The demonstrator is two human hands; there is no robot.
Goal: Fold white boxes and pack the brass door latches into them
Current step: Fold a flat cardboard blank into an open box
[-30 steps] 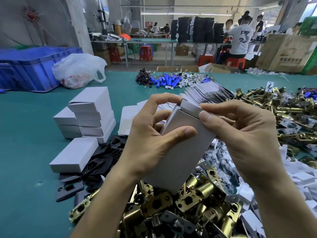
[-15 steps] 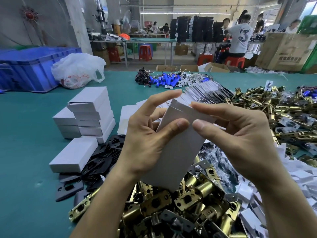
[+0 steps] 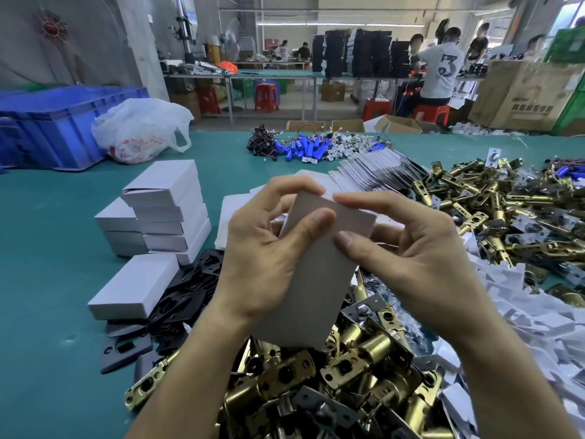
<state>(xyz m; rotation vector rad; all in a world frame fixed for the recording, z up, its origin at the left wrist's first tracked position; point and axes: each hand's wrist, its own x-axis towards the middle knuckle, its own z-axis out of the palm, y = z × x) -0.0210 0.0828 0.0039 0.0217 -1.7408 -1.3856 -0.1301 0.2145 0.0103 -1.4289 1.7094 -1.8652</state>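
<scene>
I hold one white box (image 3: 311,280) upright above a heap of brass door latches (image 3: 332,375). My left hand (image 3: 262,258) grips its left side, thumb across the front near the top. My right hand (image 3: 414,258) pinches the top right corner, index finger along the upper edge and thumb on the front face. The top end looks closed. More brass latches (image 3: 506,210) are piled at the right. Folded white boxes (image 3: 167,207) are stacked at the left, with one more box (image 3: 133,286) lying flat in front of them.
Black plates (image 3: 186,293) lie beside the stack. Flat box blanks (image 3: 373,172) fan out behind my hands, with blue cylinders (image 3: 304,150) beyond. White paper scraps (image 3: 522,327) cover the right. A blue crate (image 3: 63,122) and a plastic bag (image 3: 139,131) sit far left. People work at distant tables.
The open top flap of the box has been folded down and the end closed. My right index finger moved onto the top edge; both thumbs came together on the front.
</scene>
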